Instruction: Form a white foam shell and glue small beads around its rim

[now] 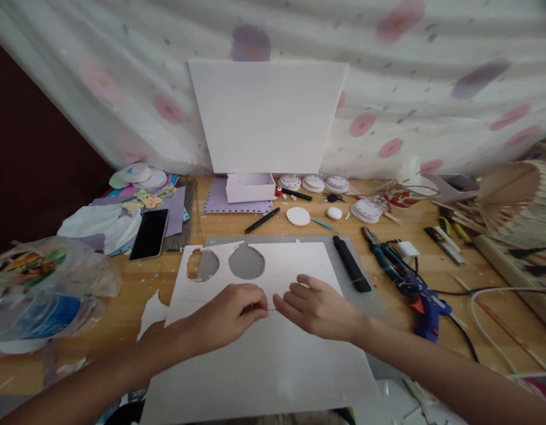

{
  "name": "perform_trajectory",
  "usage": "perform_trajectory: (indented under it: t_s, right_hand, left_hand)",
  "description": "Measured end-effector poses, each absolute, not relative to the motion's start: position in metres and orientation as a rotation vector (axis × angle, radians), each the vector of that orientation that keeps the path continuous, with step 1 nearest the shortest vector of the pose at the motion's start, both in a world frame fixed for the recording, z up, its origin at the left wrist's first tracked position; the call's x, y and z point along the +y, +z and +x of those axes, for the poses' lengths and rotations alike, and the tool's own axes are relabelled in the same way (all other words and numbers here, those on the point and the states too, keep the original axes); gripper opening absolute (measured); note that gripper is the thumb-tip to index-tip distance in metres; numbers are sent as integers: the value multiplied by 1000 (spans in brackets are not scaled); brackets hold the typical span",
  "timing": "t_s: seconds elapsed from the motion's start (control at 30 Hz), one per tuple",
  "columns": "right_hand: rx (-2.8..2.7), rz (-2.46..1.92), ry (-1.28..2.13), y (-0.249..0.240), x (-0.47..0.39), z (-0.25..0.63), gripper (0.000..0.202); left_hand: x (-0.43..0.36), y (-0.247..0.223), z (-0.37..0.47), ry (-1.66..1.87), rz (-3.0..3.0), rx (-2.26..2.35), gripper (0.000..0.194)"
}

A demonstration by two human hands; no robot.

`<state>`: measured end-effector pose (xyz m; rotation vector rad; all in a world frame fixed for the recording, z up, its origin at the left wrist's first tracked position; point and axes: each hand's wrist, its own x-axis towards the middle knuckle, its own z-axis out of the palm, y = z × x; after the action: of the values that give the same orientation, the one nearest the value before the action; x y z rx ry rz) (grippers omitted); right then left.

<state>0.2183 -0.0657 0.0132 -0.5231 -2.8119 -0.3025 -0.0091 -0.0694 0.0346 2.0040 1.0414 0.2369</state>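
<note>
A large white board (264, 366) lies across the grey cutting mat (363, 307) in front of me, with two round holes cut near its far left corner. Over its middle, my left hand (239, 310) is closed in a pinch, thumb against fingers. Close beside it, my right hand (314, 310) has its fingers curled inward, the thumb mostly hidden. A faint thin line shows between the two hands; what it is, I cannot make out. To the right of the board lies a black cutter-like stick (351, 264). A torn white scrap (153, 313) sits at the left.
Pliers (372, 236) and a blue glue gun (427, 307) with cables lie right. Further back are a white box (250, 188), a black pen (262, 220) and a white oval piece (298, 216). A phone (149, 234) and plastic-wrapped bottle (46, 313) lie left. A white panel (268, 118) leans behind.
</note>
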Motion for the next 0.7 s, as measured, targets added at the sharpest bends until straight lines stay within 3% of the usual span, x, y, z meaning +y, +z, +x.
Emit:
perform_trajectory:
  t_s: [0.17, 0.27, 0.4, 0.53, 0.7]
  right_hand:
    - [-2312, -1036, 433, 37, -63, 240, 30]
    - [-1813, -1262, 1186, 38, -52, 252, 27]
    - [-1429, -1113, 2267, 24, -46, 246, 33]
    - [-1242, -1042, 2564, 14, -54, 232, 27]
    - [-1265, -1022, 2528, 11, -59, 230, 23]
  left_hand:
    - [-67, 41, -27, 448, 3022, 911, 22]
    - [-63, 40, -33, 661, 3411, 721, 17]
    - [-60, 33, -31, 751, 3559, 564, 15]
    - [-62, 28, -30, 702, 3567, 525, 17]
    - [-64, 30, -30, 758, 3512, 530, 19]
